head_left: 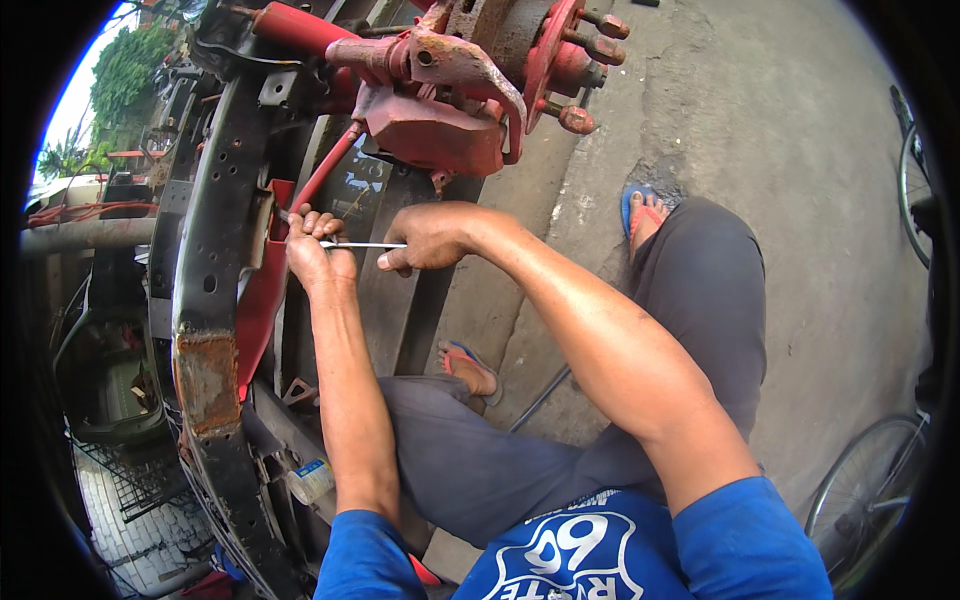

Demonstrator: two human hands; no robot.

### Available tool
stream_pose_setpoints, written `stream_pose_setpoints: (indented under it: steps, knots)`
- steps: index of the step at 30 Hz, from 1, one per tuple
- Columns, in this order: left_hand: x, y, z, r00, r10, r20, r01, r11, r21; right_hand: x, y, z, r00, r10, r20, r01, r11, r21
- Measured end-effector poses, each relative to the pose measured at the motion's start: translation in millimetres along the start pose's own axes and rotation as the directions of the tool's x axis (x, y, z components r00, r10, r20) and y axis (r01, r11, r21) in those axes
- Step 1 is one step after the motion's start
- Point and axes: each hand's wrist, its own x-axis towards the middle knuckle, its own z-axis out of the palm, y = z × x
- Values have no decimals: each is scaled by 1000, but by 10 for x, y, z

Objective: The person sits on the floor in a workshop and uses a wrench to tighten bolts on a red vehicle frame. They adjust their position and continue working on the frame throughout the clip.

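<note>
A slim silver tool, seemingly a wrench (365, 245), lies level between my two hands. My left hand (322, 250) is closed around its left end, fingers curled beside the lower end of a red rod (328, 172). That rod slants up to a red-painted suspension assembly (435, 130) with a hub and long studs (600, 48). My right hand (428, 238) grips the tool's other end, thumb underneath. The tool's two ends and whatever it touches are hidden by my fingers. Left of my hands runs a black frame rail (215, 230) with a red bracket (265, 300).
A rusty patch (207, 385) marks the rail's lower part. Beside it a small can (310, 482) lies near my left forearm. A white-looking tyre (135, 520) stands at lower left, bicycle wheels (870, 490) at the right. A thin bar (540, 398) lies between my sandalled feet.
</note>
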Motion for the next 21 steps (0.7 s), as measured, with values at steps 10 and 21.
stream_pose_setpoints:
  steps: [10,21]
  knots:
    - [69,-72,119,996,43,-76,-45,999,-17,21,-11,-85,997,-46,-58,47,999,8]
    - [-56,-101,254,984,49,-171,-67,993,-101,-68,-156,-172,999,38,-34,-35,995,89]
